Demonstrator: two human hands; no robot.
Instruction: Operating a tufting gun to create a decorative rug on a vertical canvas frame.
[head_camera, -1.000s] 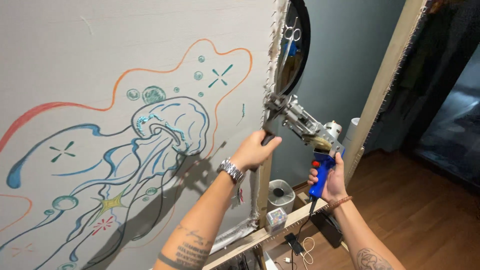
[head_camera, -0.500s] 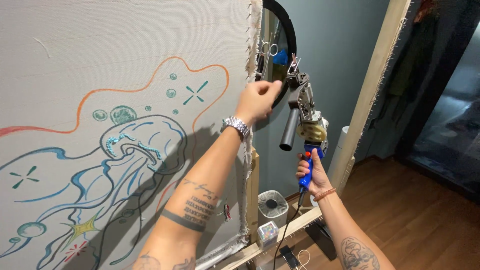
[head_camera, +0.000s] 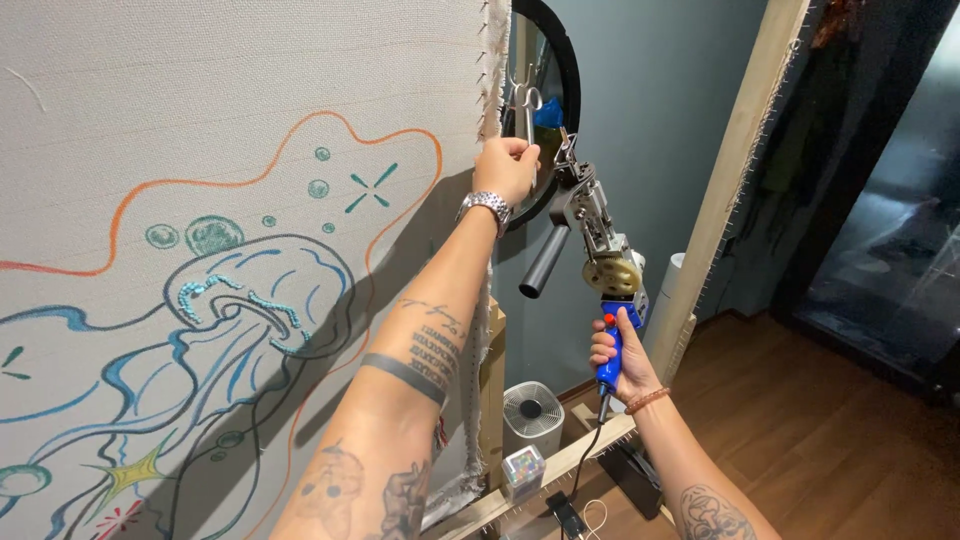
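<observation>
My right hand (head_camera: 617, 355) grips the blue handle of a tufting gun (head_camera: 594, 245), held upright with its metal needle end pointing up and a grey side handle sticking out to the left. My left hand (head_camera: 507, 168) is raised at the right edge of the stretched cloth (head_camera: 240, 90), its fingers closed on the handles of a pair of scissors (head_camera: 524, 108) hanging there. The cloth carries a drawn jellyfish (head_camera: 235, 300) in blue, black and orange lines, with a small patch of tufted teal yarn.
A round dark mirror (head_camera: 550, 95) hangs behind the scissors. A bare wooden frame post (head_camera: 735, 170) leans to the right. Below stand a small white fan (head_camera: 532, 415), a wooden ledge with small items, and a cable from the gun. Dark wood floor (head_camera: 830, 440) on the right.
My left hand left the gun's front and rose to the scissors at the cloth's edge. The gun swung from pointing left to upright, held by my right hand alone.
</observation>
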